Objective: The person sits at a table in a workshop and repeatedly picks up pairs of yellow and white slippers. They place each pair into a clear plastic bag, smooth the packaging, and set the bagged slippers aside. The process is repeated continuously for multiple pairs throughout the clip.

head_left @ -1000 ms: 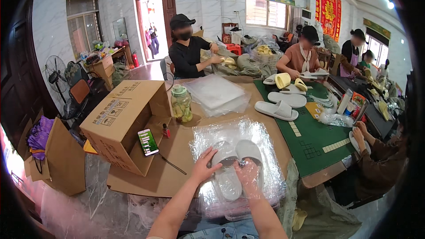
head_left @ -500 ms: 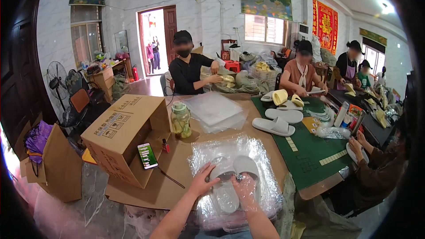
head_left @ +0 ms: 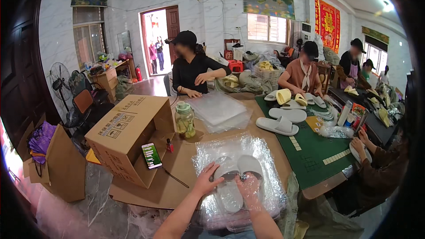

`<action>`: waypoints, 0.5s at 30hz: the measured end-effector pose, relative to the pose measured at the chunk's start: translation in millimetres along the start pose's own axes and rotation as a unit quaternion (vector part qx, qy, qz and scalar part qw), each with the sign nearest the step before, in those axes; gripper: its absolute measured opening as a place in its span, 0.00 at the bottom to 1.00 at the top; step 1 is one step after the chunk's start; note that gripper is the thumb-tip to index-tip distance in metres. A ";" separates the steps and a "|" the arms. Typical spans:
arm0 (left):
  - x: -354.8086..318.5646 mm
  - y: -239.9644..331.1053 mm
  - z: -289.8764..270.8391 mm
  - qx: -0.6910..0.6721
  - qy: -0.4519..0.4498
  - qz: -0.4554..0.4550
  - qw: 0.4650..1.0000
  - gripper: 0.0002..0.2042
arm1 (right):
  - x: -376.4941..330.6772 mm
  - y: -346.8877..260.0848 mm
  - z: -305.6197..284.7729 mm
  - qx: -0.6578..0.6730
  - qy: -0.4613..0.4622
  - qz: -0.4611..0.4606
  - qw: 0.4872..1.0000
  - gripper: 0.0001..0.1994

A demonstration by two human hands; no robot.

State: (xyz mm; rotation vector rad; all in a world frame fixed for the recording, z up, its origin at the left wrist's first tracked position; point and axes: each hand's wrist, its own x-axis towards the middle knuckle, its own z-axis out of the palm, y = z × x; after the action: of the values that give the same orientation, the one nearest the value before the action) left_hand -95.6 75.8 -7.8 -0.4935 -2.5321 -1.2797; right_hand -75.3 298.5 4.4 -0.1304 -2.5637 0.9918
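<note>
A pair of light grey slide slippers (head_left: pixel 230 198) lies side by side in a clear plastic bag, on a stack of shiny clear bags (head_left: pixel 272 177). My left hand (head_left: pixel 206 179) rests with fingers spread against the outer side of the left slipper. Under the clear film, my right hand (head_left: pixel 249 189) is closed on the right slipper (head_left: pixel 250 164) at the mouth of its strap. Its fingertips are partly hidden by the strap and by glare on the plastic.
Left stand an open cardboard box (head_left: pixel 128 124), a phone (head_left: pixel 152 156), a small red bottle (head_left: pixel 170 145) and a green-lidded jar (head_left: pixel 184 121). Beyond lie clear sheets (head_left: pixel 221 108). More slippers (head_left: pixel 277 126) lie on a green mat (head_left: pixel 310 163) at right. Co-workers sit around the table.
The view has shifted slightly, moving the scene to the right. My hands and the slippers keep their places. Across the table, the co-worker in black has turned aside and reached toward the clear sheets.
</note>
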 end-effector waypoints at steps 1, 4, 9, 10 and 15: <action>0.4 0.7 -0.3 0.000 -0.001 -0.001 1.000 0.37 | -0.3 -0.2 -0.7 -0.002 0.001 0.001 1.000 0.25; 0.5 -1.2 0.2 0.010 -0.002 0.001 1.000 0.37 | 0.1 -2.9 -0.5 -0.002 0.014 -0.001 1.000 0.24; 1.1 2.3 -0.4 0.001 -0.004 -0.002 1.000 0.36 | -0.3 -1.7 -0.7 0.005 0.030 -0.011 0.999 0.24; 0.9 2.1 -0.4 0.000 -0.002 0.000 1.000 0.37 | -0.1 -1.4 -0.4 0.004 0.028 -0.009 1.000 0.24; 0.4 3.2 -1.6 0.000 -0.003 0.000 1.000 0.37 | 0.5 1.2 2.4 -0.006 0.029 -0.012 1.000 0.24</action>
State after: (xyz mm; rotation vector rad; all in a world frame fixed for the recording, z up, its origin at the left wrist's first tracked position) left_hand -94.5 76.4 -4.4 -0.4974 -2.5361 -1.2814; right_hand -76.8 298.1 2.1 -0.1299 -2.5138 0.9507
